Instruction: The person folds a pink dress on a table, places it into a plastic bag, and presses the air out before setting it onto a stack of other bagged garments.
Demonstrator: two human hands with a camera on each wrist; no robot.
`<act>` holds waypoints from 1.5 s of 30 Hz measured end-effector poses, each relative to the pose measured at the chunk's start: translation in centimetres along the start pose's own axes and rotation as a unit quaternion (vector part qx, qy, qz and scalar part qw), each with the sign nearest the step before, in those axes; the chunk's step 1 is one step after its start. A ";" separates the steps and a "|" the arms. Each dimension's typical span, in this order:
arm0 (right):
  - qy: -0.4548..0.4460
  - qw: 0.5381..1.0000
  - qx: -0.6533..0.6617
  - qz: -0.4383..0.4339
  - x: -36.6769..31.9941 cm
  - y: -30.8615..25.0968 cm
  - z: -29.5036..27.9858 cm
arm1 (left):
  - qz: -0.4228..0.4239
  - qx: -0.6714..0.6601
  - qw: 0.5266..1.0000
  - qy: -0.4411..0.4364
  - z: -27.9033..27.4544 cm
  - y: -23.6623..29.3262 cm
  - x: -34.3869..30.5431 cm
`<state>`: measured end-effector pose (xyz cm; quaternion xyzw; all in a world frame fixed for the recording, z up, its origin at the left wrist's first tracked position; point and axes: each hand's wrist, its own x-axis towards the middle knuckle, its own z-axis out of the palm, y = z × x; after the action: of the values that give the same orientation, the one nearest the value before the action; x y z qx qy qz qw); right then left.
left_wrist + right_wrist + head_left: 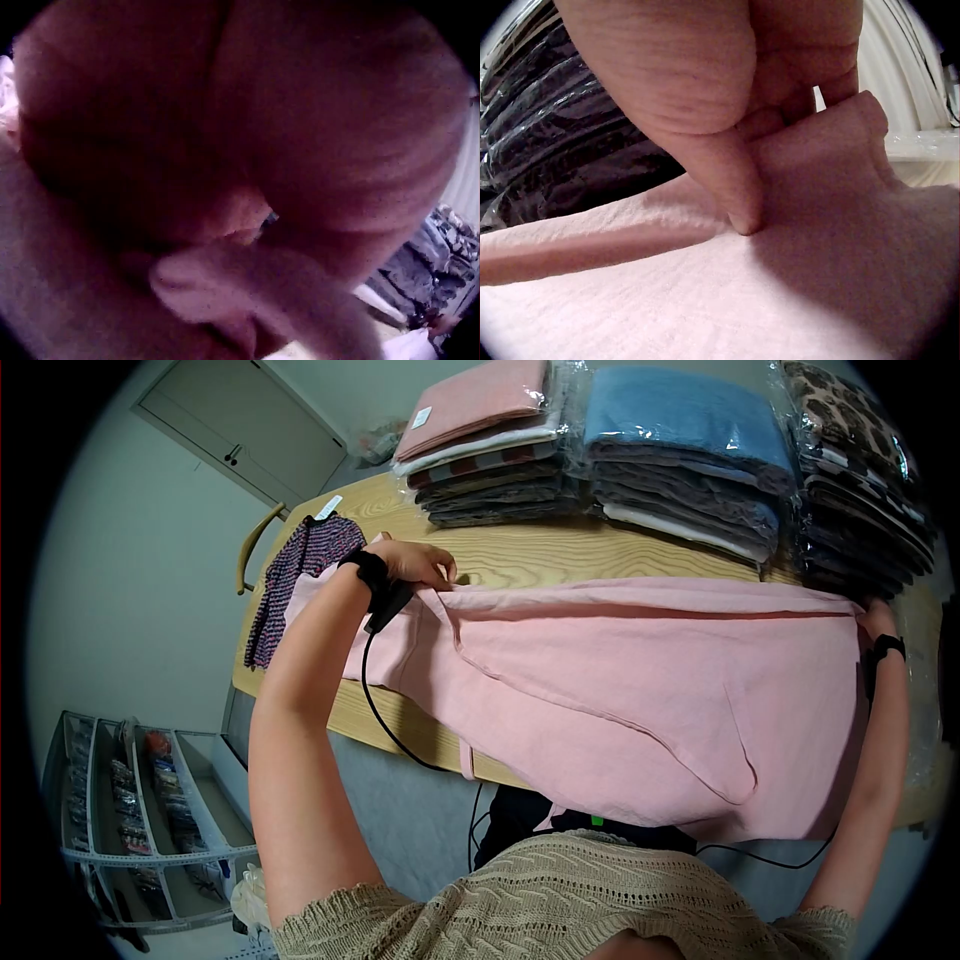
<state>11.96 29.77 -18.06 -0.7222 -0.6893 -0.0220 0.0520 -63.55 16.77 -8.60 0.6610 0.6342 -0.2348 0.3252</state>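
A pink garment (620, 680) with stitched seams and a pocket-like outline lies spread across the table, its far edge folded over in a long strip. My left hand (412, 563) pinches that edge near the narrower left end. In the left wrist view the thumb (217, 289) is bent toward the fingers, and the palm fills the dark picture. At the far right corner, my right hand (878, 618) grips the folded edge. The right wrist view shows the thumb (742, 202) pressed on the pink cloth, with the fingers behind the fold.
Stacks of bagged folded textiles stand along the back: pink-topped (480, 410), blue-topped (690, 430) and leopard-print-topped (850, 410). A purple knitted piece (310, 560) with a tag lies at the left end of the wooden table (500, 555). A divided shelf bin (150, 790) is at lower left; a black cable (385, 715) hangs from my left wrist.
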 end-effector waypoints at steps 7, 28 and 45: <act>-0.012 1.000 -0.013 0.011 0.1 -0.2 -0.2 | 0.080 -0.314 0.946 0.017 1.1 -1.3 0.0; -0.015 0.999 -0.037 0.010 -0.1 -1.0 -0.6 | 0.105 -0.606 0.694 0.374 1.1 -2.1 0.4; -0.021 0.999 -0.031 0.021 0.1 -0.9 -0.5 | 0.071 -0.094 0.921 0.370 -0.6 0.4 -5.6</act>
<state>11.04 29.86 -17.52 -0.7382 -0.6738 -0.0268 0.0157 -63.72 13.34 -4.08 0.7104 0.6800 0.1108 0.1433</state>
